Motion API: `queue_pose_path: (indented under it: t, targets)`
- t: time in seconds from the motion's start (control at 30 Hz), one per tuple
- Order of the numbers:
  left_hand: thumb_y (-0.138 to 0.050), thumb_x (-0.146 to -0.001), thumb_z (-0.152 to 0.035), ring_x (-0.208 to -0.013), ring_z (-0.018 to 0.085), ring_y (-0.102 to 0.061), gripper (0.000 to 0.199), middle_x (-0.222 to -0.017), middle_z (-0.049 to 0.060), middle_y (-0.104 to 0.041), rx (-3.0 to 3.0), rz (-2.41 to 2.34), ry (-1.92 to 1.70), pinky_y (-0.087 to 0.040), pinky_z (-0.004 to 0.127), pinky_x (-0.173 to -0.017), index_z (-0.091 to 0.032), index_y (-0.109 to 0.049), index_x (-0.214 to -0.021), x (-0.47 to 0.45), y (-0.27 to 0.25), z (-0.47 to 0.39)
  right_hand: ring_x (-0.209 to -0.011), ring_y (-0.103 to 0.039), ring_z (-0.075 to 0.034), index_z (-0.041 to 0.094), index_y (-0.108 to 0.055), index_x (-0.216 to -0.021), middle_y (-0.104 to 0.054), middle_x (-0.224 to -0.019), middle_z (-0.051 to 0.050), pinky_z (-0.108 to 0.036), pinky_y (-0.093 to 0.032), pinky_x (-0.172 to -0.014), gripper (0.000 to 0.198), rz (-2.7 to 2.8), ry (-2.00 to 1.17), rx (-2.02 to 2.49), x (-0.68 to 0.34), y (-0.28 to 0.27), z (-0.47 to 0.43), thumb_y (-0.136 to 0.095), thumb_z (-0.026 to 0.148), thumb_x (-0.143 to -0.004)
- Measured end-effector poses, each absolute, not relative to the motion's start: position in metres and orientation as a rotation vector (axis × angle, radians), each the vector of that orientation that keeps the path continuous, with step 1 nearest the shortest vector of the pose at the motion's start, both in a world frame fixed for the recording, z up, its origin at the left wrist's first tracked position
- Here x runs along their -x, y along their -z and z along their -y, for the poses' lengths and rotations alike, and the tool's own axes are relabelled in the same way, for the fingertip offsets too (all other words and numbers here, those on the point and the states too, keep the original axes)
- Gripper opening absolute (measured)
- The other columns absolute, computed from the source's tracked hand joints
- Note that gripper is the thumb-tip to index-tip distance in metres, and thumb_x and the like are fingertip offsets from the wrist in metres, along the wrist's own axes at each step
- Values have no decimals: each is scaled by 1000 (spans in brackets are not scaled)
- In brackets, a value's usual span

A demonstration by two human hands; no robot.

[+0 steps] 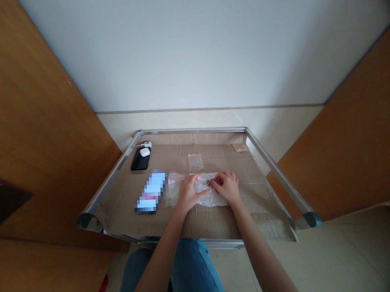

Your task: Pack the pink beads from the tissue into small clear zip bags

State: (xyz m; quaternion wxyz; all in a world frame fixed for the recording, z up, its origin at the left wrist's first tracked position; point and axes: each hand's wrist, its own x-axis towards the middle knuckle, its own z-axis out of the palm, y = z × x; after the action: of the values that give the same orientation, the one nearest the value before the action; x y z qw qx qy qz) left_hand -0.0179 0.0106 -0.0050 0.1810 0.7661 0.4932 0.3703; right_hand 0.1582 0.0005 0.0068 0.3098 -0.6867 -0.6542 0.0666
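My left hand (188,192) rests over a sheet of white paper or thin plastic (212,201), thumb and forefinger apart in a C shape. At the sheet's right side, my right hand (229,187) has its fingers curled onto a cluster of small dark red beads (216,181). Some of the beads are hidden under those fingers. A clear plastic bag (173,190) lies left of my left hand, partly beneath it. Just beyond the hands is a small clear zip bag (195,161) with a few pinkish pieces inside.
The cardboard-covered cart top (257,203) has a raised metal rail (278,172) around it. On the left lie a phone with a lit, blurred screen (151,192) and a black object (138,161) bearing a white earbud case (144,152). A brown paper piece (240,147) is back right.
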Motion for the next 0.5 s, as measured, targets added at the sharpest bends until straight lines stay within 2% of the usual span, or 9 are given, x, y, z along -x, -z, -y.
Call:
queue_pose_path:
  t: [0.3, 0.5]
  targets:
    - [-70, -60, -52, -96, 23, -56, 60, -102, 6, -62, -2154, -1380, -1049, -40, 40, -89, -21, -53, -108, 18, 2, -11, -89, -46, -22, 22, -62, -74, -58, -84, -4, -32, -29, -73, 14, 1723, -121, 1808, -158, -5, -1, -60, 36, -72]
    - [-71, -61, -49, -95, 22, -56, 58, -100, 4, -62, -2125, -1396, -1054, -40, 39, -89, -22, -53, -109, 17, 3, -9, -86, -47, -23, 21, -63, -73, -59, -82, -5, -34, -31, -72, 12, 1582, -12, 1879, -164, -3, -3, -58, 32, -72]
